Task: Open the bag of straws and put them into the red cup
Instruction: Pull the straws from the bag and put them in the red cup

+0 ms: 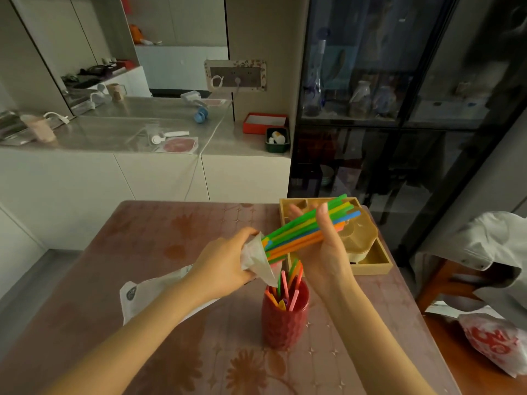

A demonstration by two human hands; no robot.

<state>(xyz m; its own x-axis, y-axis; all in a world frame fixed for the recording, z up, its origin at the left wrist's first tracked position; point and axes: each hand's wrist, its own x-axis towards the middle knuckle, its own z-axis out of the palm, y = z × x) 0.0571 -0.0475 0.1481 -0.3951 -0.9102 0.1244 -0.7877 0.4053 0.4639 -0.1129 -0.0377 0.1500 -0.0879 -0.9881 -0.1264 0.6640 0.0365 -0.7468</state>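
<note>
A bundle of green, orange, yellow and blue straws (299, 230) is held above the table, tilted up to the right. My right hand (325, 249) grips its upper half. My left hand (225, 260) clutches the crumpled clear straw bag (258, 259), which still covers the bundle's lower end. Just below stands the red cup (285, 320) with several straws (286, 283) upright in it.
A white plastic bag (148, 295) lies on the table (171, 238) under my left forearm. A tan tray with a lidded dish (368, 252) sits behind my right hand. A red-printed bag (493, 340) rests on a wooden chair at right. A dark glass cabinet (399, 109) stands behind.
</note>
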